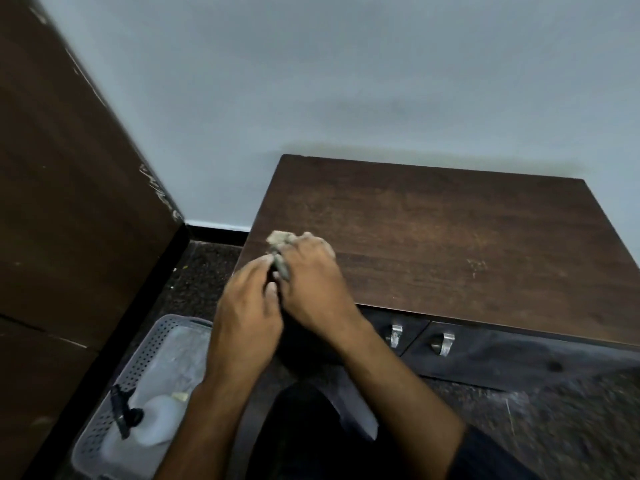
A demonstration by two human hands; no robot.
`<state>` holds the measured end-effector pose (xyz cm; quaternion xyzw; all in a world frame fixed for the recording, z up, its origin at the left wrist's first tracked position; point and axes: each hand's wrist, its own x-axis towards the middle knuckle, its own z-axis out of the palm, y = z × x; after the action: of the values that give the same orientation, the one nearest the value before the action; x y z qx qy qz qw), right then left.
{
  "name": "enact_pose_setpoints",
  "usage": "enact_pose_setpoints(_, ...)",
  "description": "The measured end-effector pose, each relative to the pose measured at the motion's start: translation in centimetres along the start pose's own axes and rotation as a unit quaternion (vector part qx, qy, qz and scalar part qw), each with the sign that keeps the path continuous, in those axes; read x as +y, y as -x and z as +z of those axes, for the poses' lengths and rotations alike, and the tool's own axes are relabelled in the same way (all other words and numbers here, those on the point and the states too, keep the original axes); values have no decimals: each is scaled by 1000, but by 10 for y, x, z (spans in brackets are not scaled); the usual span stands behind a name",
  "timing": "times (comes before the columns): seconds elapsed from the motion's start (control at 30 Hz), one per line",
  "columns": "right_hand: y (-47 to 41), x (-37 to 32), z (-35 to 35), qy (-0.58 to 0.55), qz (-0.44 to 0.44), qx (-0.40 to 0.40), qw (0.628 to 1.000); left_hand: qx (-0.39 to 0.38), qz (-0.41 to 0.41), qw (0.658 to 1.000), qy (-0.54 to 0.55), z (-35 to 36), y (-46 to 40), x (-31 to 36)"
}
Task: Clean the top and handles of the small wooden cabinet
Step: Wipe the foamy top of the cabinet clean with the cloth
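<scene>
Cabinet (450, 237), small, dark wood, sits at 3 o'clock in the head view, back edge against the pale wall (311, 81). Top surface shows faint dusty streaks. Two metal handles (396, 335) on the front doors, side by side at 4 o'clock below the top's front edge. Right hand (311, 278) rests on the top's front-left corner, fingers curled tight around a crumpled beige cloth (282, 239); cloth bulges out past the knuckles toward 12 o'clock. Left hand (247, 306) touches the right from 9 o'clock, fingertips pinched on a hanging end of the cloth. Perforated grey basket (152, 344) on the floor at 7 o'clock holds a clear spray bottle (152, 424) with black trigger, lying down.
</scene>
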<state>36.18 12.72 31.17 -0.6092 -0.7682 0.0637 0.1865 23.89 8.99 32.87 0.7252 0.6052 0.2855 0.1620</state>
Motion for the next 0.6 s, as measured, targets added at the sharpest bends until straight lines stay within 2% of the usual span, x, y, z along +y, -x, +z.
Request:
enact_pose_setpoints(0.1,-19,-22,14,-6,-56,-34,998,14,-59,998,-13,-13,-3,-19)
enact_pose_setpoints(0.2,-5,1,-1,-71,-56,-54,994,18,-79,997,1,-18,-4,-27)
enact_pose_setpoints(0.33,40,51,-27,-76,23,26,997,35,-110,992,50,-17,2,-39)
enact_pose_setpoints(0.4,47,55,-26,-55,43,41,997,45,-131,988,76,-12,3,-43)
enact_pose_setpoints(0.47,39,40,-16,-57,2,14,998,48,-143,984,97,-8,-1,-42)
enact_pose_setpoints(0.6,-7,11,1,-98,-139,-50,984,50,-160,979,115,-5,-19,-39)
